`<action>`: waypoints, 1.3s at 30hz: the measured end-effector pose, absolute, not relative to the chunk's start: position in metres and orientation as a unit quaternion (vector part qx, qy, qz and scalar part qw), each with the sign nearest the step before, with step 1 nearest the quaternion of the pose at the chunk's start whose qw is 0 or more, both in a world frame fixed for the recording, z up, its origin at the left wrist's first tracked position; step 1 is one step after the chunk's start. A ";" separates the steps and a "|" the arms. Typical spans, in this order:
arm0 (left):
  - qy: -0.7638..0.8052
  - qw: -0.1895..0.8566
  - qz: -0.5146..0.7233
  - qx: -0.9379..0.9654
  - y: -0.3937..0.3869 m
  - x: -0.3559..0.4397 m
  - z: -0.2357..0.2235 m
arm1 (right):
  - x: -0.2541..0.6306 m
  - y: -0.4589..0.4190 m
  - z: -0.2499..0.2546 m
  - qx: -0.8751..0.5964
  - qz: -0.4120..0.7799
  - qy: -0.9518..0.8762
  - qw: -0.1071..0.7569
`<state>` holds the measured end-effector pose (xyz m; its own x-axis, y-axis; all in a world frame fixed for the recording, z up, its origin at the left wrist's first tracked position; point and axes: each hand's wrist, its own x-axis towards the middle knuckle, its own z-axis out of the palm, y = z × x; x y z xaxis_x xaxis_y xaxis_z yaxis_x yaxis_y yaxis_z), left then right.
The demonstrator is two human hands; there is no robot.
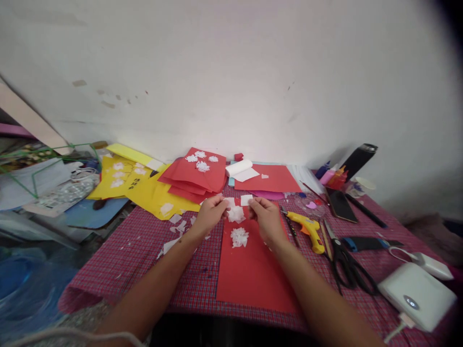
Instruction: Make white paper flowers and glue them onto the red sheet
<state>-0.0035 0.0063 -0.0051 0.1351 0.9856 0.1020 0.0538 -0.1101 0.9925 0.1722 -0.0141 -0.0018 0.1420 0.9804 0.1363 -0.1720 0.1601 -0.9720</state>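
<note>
My left hand (211,214) is closed in a pinch, with a small piece of white paper at its fingertips. Opposite it, my right hand (265,215) pinches a small white paper square (246,199). Both hands are just above a red paper sheet (251,274) lying on the table. Under and between the hands is a white paper tuft (236,214), and a second frilled white paper flower (239,237) sits lower on the sheet. Torn white paper scraps (178,225) lie left of the sheet.
Red sheets with white flowers (210,174), yellow papers (150,193) and a white paper roll (238,167) lie behind. At right are a yellow glue gun (307,226), scissors (345,262), a utility knife (365,243), a phone (341,205), a black flask (360,161) and a white power bank (415,294).
</note>
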 end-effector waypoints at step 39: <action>0.402 0.224 0.430 0.776 -0.011 0.004 0.007 | 0.167 -0.021 0.002 -0.432 0.498 -0.513 0.550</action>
